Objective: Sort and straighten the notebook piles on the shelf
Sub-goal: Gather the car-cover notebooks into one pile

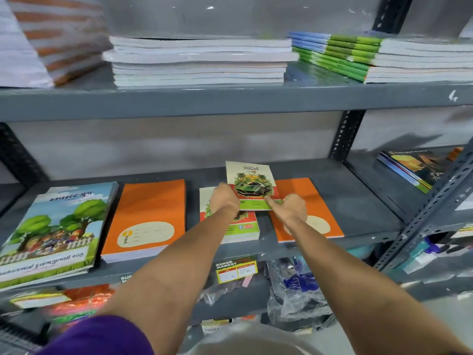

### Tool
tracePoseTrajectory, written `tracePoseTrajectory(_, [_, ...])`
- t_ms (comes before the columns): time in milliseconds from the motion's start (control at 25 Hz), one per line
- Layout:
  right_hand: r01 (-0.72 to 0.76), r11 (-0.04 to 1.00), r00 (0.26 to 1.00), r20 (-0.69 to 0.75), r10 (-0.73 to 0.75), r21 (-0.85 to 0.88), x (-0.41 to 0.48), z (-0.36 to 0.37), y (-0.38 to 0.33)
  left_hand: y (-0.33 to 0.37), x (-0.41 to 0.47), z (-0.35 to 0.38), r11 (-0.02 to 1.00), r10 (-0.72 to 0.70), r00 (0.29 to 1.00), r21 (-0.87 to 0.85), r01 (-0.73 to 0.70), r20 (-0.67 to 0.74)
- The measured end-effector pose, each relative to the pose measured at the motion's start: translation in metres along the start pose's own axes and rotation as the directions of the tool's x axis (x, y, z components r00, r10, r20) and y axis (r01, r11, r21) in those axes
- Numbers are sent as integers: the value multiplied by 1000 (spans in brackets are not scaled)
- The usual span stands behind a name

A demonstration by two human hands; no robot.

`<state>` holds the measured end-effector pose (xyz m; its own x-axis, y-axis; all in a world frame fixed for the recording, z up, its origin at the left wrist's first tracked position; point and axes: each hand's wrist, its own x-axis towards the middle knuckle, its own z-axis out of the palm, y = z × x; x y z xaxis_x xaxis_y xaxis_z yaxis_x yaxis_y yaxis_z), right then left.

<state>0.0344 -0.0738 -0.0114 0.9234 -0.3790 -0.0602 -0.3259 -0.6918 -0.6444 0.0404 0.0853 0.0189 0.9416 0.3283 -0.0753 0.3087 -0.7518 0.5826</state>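
Both hands hold a small notebook with a green car cover [252, 183], lifted and tilted over the middle shelf [358, 201]. My left hand [226, 199] grips its left lower edge; my right hand [291, 208] pinches its lower right corner. Below it lies a low pile of the same car notebooks [240, 230]. To the right of that, partly under my right hand, is an orange notebook pile [307, 193]. A second orange pile [148, 216] and a pile with a tree picture cover [56, 224] lie to the left.
The upper shelf [230, 98] carries white-edged notebook stacks [199, 62], a green and blue stack [337, 55] and leaning striped books [58, 39]. A dark-covered pile [417, 167] sits on the right-hand rack. Plastic bags [294, 290] and price labels [236, 270] fill the shelf below.
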Motion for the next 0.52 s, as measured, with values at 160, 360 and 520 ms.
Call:
tracePoseTrajectory(160, [98, 995, 993, 73, -95, -33, -23, 21, -27, -44, -3, -29, 995, 10, 997, 99, -3, -73])
tracePoseTrajectory(360, [217, 967, 972, 120, -201, -134, -49, 30, -25, -78, -20, -32, 997, 5, 999, 75, -1, -54])
tracePoseTrajectory(520, [265, 947, 964, 63, -258, -181, -58, 24, -20, -86, -27, -25, 999, 3, 998, 43, 0, -66])
